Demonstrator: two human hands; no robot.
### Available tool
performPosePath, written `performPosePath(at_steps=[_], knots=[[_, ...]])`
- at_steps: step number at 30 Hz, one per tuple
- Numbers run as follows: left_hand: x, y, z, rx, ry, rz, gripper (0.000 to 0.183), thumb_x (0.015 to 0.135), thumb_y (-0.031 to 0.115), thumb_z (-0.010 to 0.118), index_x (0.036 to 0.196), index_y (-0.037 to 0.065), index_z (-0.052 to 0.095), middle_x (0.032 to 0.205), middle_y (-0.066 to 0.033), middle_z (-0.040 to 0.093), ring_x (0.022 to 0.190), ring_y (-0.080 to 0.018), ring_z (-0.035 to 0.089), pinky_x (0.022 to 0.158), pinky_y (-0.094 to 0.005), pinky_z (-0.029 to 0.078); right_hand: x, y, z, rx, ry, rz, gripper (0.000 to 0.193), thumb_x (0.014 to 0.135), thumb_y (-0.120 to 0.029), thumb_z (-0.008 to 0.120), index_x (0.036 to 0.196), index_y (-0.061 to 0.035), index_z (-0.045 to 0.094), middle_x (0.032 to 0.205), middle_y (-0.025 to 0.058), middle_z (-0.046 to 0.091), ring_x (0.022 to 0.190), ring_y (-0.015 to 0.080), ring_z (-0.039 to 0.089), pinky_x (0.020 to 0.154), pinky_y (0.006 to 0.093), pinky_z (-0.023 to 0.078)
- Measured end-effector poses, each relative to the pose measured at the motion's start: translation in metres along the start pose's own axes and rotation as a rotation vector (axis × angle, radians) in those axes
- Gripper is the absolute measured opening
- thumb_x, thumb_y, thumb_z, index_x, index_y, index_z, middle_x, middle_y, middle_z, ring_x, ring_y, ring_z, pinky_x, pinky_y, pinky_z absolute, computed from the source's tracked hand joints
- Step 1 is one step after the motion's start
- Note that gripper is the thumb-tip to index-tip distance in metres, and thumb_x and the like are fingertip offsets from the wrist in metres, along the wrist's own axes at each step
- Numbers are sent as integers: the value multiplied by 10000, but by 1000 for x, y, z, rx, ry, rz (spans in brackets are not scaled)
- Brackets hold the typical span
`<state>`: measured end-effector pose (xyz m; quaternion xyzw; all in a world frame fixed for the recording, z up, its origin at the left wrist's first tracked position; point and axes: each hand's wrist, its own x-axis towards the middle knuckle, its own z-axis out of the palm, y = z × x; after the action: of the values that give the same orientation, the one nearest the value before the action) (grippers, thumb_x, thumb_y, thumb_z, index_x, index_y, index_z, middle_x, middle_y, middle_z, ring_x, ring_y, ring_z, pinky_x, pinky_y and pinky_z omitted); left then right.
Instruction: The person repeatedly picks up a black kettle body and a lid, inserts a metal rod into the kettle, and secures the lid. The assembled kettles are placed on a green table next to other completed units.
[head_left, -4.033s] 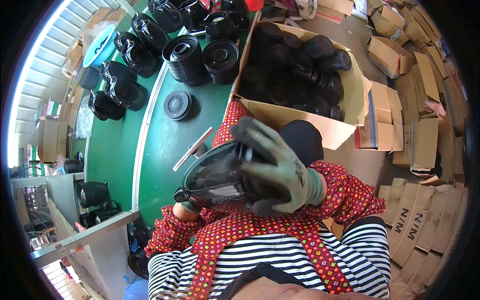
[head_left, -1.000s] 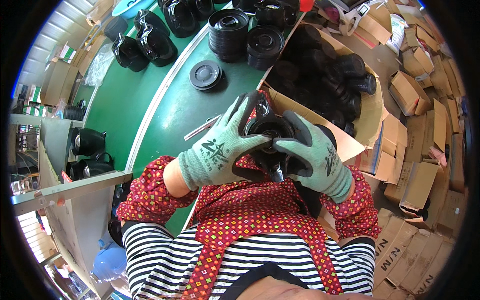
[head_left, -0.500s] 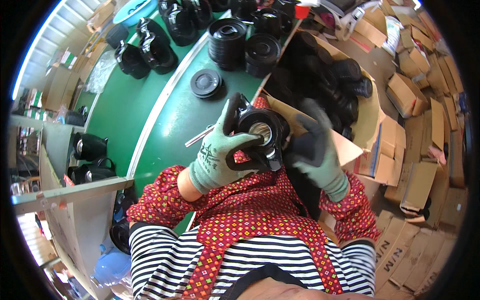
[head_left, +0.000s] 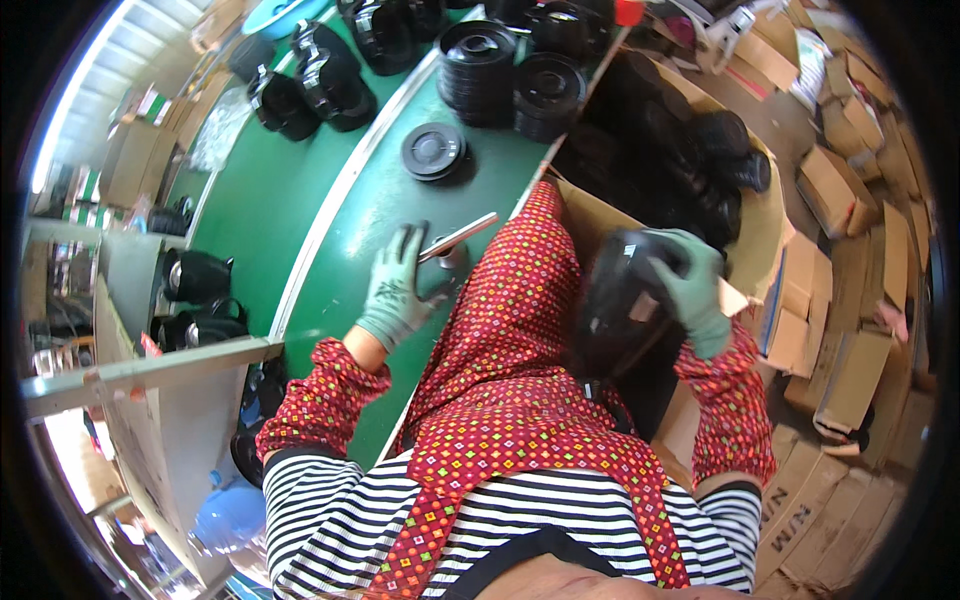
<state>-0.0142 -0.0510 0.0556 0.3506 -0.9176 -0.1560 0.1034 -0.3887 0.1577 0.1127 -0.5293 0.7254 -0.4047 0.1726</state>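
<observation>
My right hand grips a black, rounded kettle-like housing from its right side, tilted over my lap; a small light patch shows on its glossy side. My left hand reaches low over the green table, fingers stretched and thumb apart. A thin, light-coloured rod-like tool lies slantwise at its fingertips, partly hidden by the fingers; whether they press on it is unclear. Beyond that hand, a flat black round lid rests on the table.
Stacks of black round parts and several black kettle housings stand at the far side of the green table. On my right, an open carton holds dark parts. More cardboard boxes crowd the floor at right.
My left hand has let go of the black part with the round opening and moved left and down to the rod. My right hand now holds the black housing over my lap.
</observation>
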Motion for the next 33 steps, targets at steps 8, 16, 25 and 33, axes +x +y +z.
performPosePath(at_steps=[8,16,25,33], knots=[[31,-40,7,-280,-293,-93,701,895,-55,691,1544,179,570,1224,-182,719,1066,-309,730,903,-364,574,-30,-70,35,-360,-214,-33,476,932,-322,703,1339,-76,679,1157,158,588,1088,349,557,948,500,419],[92,94,-87,-556,-179,39,613,848,-43,733,1443,78,655,918,-193,661,766,-337,663,726,-405,543,42,-53,-16,88,-99,-330,472,887,-112,717,1351,-27,706,1267,194,703,1167,358,662,1065,474,485],[164,169,-123,-675,-487,277,535,951,243,626,1361,-100,649,1322,-289,667,1176,-361,710,983,-450,556,93,74,49,233,-162,-567,359,922,-205,777,1240,-49,717,1226,153,668,1136,327,661,985,478,545],[163,220,-42,-700,-532,838,563,878,345,723,1373,86,646,1209,-157,663,1130,-338,639,995,-490,498,71,77,90,581,-207,-543,326,1005,-154,674,1287,6,641,1300,174,622,1308,372,592,1136,478,463]])
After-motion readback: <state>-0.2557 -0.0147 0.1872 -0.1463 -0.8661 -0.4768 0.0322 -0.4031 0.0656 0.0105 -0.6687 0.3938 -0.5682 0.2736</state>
